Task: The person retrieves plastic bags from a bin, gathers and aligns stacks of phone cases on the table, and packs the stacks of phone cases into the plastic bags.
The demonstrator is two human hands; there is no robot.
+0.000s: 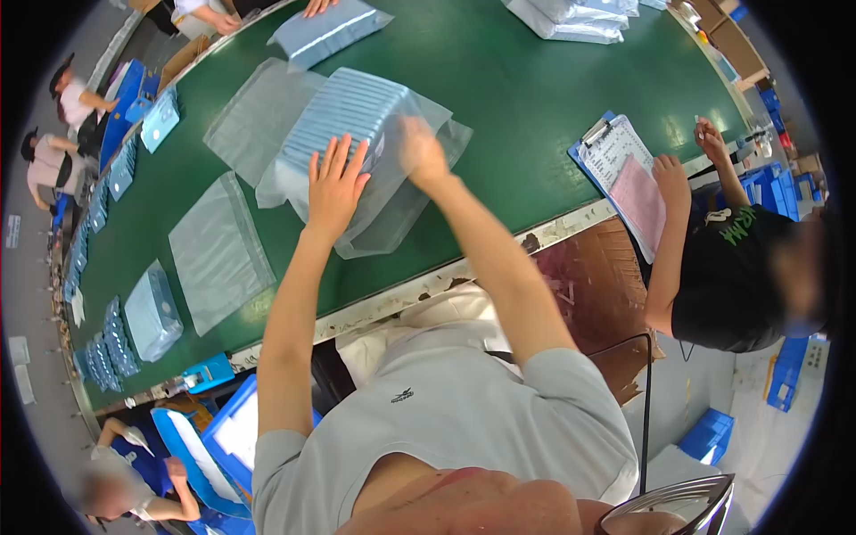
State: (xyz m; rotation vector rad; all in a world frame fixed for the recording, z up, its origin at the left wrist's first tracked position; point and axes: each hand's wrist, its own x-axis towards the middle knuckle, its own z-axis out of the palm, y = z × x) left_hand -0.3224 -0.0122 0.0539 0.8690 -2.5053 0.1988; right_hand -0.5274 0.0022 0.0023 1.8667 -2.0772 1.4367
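A bundle of light blue, ribbed packs [343, 107] lies in a clear plastic bag [392, 205] on the green table. My left hand [336, 183] rests flat on the near left part of the bag, its fingers spread over the plastic. At the bundle's right side is my right hand [421, 152], smeared by motion, so its fingers cannot be made out. More clear film [259, 116] lies left of the bundle, and a flat empty bag [218, 254] lies nearer the table's left part.
A wrapped pack [153, 312] and several blue packs line the left. Another wrapped bundle [330, 31] lies at the back under a co-worker's hand. At right, a co-worker's arm is by a clipboard [624, 169]. White bags [575, 18] are stacked far back.
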